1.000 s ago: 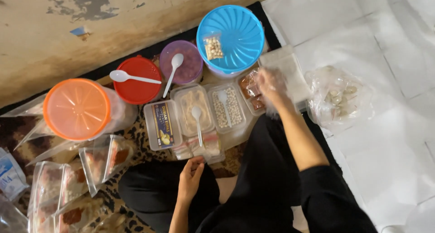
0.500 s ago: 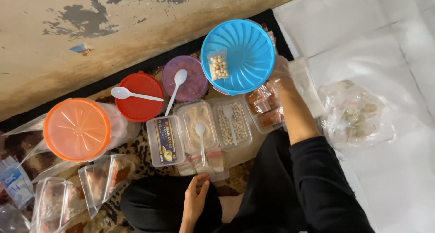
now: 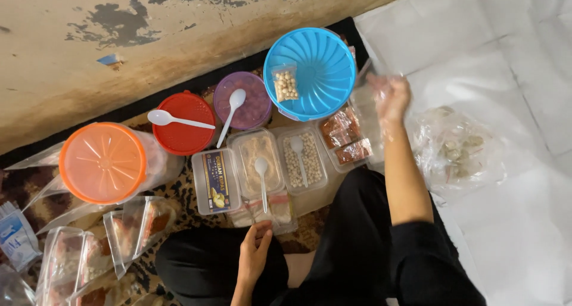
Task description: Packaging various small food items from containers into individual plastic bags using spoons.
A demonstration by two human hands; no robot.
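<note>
Head camera view, looking down at a person sitting on a patterned mat. Nearest, the left hand [image 3: 255,252] rests on the lap with fingers loosely curled, its tips at a small stack of clear bags [image 3: 268,209] that lies just in front of the knees; whether it grips them cannot be told. Beyond the stack sit three clear tubs side by side: a labelled tub [image 3: 216,181] on the left, a tub of beige powder [image 3: 258,157] with a white spoon in it, and a tub of pale beans [image 3: 303,158] with another spoon. Farther right, the right hand [image 3: 392,94], covered by a thin plastic glove, pinches a clear plastic bag [image 3: 369,106] held up beside a blue lid [image 3: 310,72]. To the far left stand a purple lid [image 3: 241,100], a red lid [image 3: 183,122] and an orange lid [image 3: 102,162].
</note>
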